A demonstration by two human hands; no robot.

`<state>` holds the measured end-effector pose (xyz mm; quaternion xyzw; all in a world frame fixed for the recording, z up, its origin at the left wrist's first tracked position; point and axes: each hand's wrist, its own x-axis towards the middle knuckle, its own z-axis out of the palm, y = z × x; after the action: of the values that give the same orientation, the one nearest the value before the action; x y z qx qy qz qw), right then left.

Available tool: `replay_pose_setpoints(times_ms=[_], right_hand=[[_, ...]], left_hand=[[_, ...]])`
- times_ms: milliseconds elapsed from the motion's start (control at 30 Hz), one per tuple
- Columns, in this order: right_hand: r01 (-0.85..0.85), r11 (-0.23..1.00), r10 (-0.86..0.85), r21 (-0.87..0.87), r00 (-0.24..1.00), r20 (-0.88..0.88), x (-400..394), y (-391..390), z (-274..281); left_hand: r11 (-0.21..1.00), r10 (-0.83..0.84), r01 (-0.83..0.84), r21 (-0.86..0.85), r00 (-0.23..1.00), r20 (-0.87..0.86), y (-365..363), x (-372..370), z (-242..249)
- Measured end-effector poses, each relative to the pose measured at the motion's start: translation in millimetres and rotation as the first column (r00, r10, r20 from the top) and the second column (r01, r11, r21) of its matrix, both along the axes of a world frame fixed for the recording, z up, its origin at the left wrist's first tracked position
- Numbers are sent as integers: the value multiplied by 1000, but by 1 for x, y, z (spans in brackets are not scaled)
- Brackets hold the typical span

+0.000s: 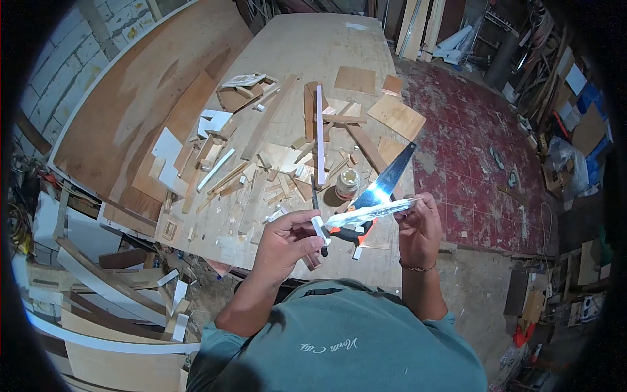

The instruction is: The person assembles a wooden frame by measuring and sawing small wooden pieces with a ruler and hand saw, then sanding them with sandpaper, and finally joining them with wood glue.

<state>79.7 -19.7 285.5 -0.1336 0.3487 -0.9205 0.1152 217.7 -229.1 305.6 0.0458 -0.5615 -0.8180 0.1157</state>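
Observation:
My left hand (285, 243) pinches a small white block (320, 230) between thumb and fingers. In my right hand (419, 230) is the far end of a long, shiny white tube-like piece (369, 212), and its other end comes right up to the white block. Glare washes out its surface, so I cannot tell exactly what it is. Behind it a handsaw (395, 171) with an orange and black handle lies on the wooden worktable (294, 49), partly hidden by the piece. Close by stands a glass jar (347, 185).
Wood offcuts (285, 160) and thin strips litter the table's middle. A long pale strip (320, 134) lies lengthwise there, with plywood pieces (396, 115) to its right. A large board (140, 98) leans along the left; curved frames (111, 281) stand at lower left.

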Motion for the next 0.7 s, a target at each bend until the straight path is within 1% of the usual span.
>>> replay_pose_setpoints(times_ms=[67,100,167,300,400,467,533,600,700], right_hand=[[3,998,-4,66,1000,7,1,-1,2],[0,998,0,61,1000,6,1,-2,3],[-27,999,27,-21,1000,16,2,-4,4],[-22,999,21,-29,1000,-1,0,-3,3],[-25,999,25,-39,1000,-6,-1,-4,2],[30,998,-30,47,1000,-4,2,-8,8],[14,1000,-14,24,1000,-18,1,-10,5],[44,998,-43,44,998,-37,3,-14,9],[9,1000,-7,29,996,-83,-1,-14,3]], left_hand=[[1000,5,-5,-1,1000,3,1,2,2],[1000,8,-8,-6,1000,1,1,3,4],[1000,6,-6,11,1000,-10,2,4,7],[1000,9,-9,3,999,-36,3,4,8],[1000,10,-10,-1,1000,-20,3,5,10],[1000,5,-5,16,1000,-8,3,4,11],[1000,22,-22,12,1000,-8,3,4,13],[999,46,-46,-11,998,-40,2,5,12],[999,41,-41,7,998,-46,1,5,14]])
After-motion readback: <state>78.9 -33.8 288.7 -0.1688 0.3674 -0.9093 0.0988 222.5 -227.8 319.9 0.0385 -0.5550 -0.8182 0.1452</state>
